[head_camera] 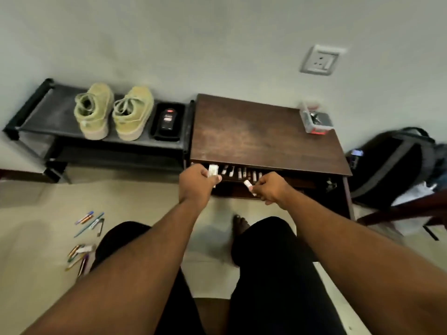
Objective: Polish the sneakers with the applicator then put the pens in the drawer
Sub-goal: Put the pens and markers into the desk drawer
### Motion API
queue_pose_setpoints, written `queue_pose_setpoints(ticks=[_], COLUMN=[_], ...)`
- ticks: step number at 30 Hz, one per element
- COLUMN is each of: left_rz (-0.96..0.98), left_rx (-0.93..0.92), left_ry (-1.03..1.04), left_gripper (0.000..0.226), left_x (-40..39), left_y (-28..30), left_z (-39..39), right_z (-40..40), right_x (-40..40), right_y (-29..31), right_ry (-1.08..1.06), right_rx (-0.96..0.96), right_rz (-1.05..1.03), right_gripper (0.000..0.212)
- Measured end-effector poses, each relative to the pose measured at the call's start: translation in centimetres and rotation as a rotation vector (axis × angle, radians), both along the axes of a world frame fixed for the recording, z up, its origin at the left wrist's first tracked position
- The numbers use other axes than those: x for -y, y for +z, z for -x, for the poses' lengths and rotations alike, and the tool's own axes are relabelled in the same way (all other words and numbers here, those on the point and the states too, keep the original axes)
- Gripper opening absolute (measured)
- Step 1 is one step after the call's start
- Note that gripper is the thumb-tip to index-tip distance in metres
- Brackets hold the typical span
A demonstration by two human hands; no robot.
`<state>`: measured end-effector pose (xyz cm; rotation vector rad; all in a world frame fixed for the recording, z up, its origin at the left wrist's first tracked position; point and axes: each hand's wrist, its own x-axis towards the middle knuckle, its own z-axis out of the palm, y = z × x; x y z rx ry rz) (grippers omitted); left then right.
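Note:
Two pale green sneakers point(113, 112) stand side by side on a low black shoe rack point(43, 122). Beside them the black polish applicator bottle point(168, 119) lies in a black tray. The drawer point(278, 180) of the brown wooden table point(261, 139) is pulled open, with several pens point(239, 171) lined up inside. My left hand point(197, 183) is closed around a white pen point(213, 170) at the drawer's left end. My right hand point(272, 187) pinches another white pen point(248, 184) over the drawer front. More pens point(89, 222) and a second loose pile of pens point(78, 258) lie on the floor at the left.
A clear plastic box point(314, 120) with small items sits at the table's back right corner. A black backpack point(391, 163) leans on the floor to the right, beside a dark wooden chair frame point(399, 213). A wall socket point(320, 60) is above the table. My legs fill the lower middle.

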<state>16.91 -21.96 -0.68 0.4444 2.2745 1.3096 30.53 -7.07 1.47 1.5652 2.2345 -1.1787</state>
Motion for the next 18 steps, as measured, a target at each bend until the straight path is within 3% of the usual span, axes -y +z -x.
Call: queue_pose_setpoints(ticks=[3,7,14,18], left_rz=[0.059,0.194,0.359,0.521], left_rx=[0.009,0.072,0.082,0.06], left_ry=[-0.046,-0.127,-0.198,-0.214], left_gripper=[0.027,0.026,0.029,0.047], left_x=[-3.5,-9.9,-21.6,-27.2], left_y=[-2.3,-7.2,-15.2,-19.3], left_z=[-5.3,-9.9,-11.9,-11.5], right_z=[-5.5,-11.1,-12.4,-11.0], right_x=[-4.9,-9.6,-14.2,-16.9], right_y=[-1.7,-8.2,-18.4,-22.2], right_ry=[-0.122,-0.358,-0.532,-0.525], right_rx=[-0.012,-0.062,-0.207,-0.182], right_rz=[0.017,0.081,0.226,0.115], right_gripper=[0.019,0.019,0.021,0.019])
